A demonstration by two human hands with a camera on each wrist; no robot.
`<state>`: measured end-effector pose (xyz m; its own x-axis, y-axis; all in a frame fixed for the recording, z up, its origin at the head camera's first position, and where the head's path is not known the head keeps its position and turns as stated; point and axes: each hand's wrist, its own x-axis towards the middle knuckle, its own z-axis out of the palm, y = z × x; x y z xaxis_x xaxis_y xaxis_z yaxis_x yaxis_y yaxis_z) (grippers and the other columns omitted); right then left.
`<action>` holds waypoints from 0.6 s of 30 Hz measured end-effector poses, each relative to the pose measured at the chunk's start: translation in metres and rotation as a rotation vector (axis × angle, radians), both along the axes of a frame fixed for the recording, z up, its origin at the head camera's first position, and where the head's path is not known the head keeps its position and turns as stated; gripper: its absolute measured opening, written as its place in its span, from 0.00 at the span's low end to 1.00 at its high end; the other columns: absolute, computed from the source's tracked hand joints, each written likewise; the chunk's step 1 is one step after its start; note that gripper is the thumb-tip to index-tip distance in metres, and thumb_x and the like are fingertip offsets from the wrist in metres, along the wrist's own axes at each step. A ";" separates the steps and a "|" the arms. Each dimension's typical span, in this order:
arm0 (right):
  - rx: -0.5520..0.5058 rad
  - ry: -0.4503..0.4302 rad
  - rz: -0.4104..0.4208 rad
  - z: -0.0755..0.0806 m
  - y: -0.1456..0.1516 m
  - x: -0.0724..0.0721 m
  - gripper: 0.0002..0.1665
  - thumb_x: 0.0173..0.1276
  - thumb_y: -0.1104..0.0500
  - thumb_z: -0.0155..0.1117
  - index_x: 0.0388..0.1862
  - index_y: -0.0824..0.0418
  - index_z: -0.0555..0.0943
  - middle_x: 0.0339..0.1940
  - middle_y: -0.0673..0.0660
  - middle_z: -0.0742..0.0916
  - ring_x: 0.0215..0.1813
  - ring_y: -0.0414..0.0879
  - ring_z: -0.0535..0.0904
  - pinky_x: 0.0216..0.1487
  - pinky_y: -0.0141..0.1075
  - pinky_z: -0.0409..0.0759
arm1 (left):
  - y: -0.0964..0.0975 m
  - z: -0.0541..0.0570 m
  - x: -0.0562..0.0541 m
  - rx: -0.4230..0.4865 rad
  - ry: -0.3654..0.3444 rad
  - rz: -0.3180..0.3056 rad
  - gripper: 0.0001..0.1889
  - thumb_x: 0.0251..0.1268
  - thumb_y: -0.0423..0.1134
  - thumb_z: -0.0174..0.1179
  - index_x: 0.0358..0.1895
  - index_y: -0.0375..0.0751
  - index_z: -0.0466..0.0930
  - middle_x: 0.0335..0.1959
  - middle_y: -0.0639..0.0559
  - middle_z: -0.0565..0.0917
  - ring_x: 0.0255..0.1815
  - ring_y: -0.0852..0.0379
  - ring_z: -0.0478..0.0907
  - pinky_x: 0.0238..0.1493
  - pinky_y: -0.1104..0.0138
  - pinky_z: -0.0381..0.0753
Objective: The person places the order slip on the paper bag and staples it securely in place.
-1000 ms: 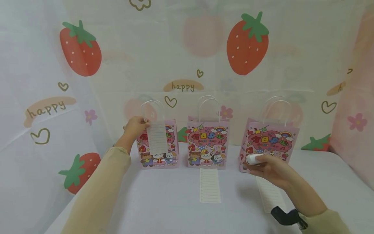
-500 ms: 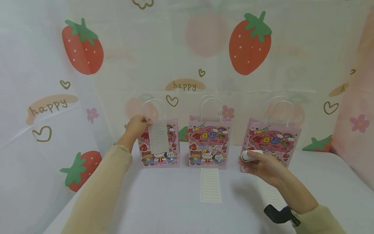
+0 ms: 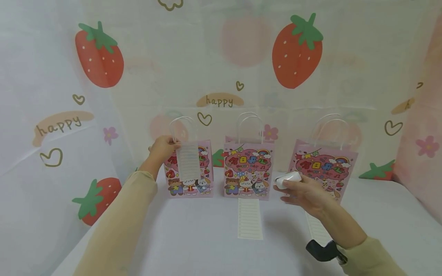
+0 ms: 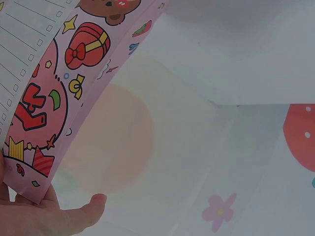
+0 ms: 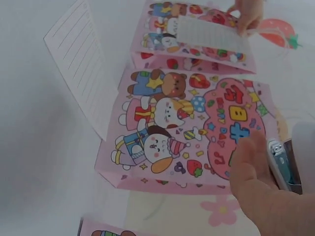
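At the upper edge of the left pink paper gift bag [image 3: 206, 168], my left hand [image 3: 161, 149] pinches a lined paper slip [image 3: 188, 161] flat against the bag's front. The slip covers part of the printed lettering; in the left wrist view, fingers and thumb lie on either side of the bag's top edge [image 4: 35, 189]. My right hand [image 3: 310, 193] holds a small white stapler [image 3: 288, 179] in the air, between the middle bag [image 3: 246, 168] and the right bag [image 3: 322, 165]. Its metal end [image 5: 277, 147] shows beside the thumb in the right wrist view.
All three bags stand upright in a row with white looped handles. One lined slip [image 3: 250, 220] lies before the middle bag, another [image 3: 315, 226] before the right bag, partly behind my right forearm. A strawberry-printed cloth backdrop [image 3: 165, 76] hangs close behind the white table [image 3: 193, 237].
My right hand has moved left with the stapler, from in front of the right bag toward the middle one. The left hand keeps its pinch on the slip and bag.
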<state>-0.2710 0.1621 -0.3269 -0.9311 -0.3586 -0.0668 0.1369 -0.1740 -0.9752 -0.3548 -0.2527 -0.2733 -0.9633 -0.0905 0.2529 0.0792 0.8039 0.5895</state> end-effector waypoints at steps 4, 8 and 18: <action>0.017 0.009 -0.014 0.001 -0.006 0.000 0.34 0.74 0.58 0.58 0.71 0.65 0.55 0.54 0.55 0.77 0.50 0.46 0.83 0.53 0.45 0.77 | -0.001 -0.001 0.000 -0.008 0.005 0.001 0.11 0.69 0.38 0.58 0.44 0.31 0.80 0.50 0.35 0.82 0.54 0.38 0.75 0.60 0.36 0.52; 0.024 0.009 -0.002 0.005 -0.011 -0.001 0.34 0.74 0.57 0.58 0.71 0.65 0.55 0.53 0.54 0.77 0.51 0.45 0.82 0.55 0.47 0.75 | -0.002 -0.002 0.000 -0.011 0.021 0.004 0.10 0.69 0.37 0.58 0.43 0.31 0.80 0.50 0.36 0.82 0.55 0.38 0.75 0.61 0.33 0.50; 0.058 -0.001 -0.071 0.016 -0.030 -0.001 0.39 0.74 0.60 0.57 0.73 0.70 0.49 0.60 0.62 0.72 0.54 0.47 0.79 0.66 0.57 0.63 | -0.001 -0.002 -0.002 -0.017 0.018 0.010 0.11 0.69 0.38 0.58 0.44 0.32 0.81 0.50 0.37 0.82 0.54 0.39 0.75 0.59 0.37 0.54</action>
<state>-0.2724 0.1325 -0.3113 -0.9539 -0.2874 -0.0868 0.1276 -0.1264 -0.9837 -0.3567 -0.2536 -0.2754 -0.9577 -0.0960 0.2713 0.0811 0.8144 0.5746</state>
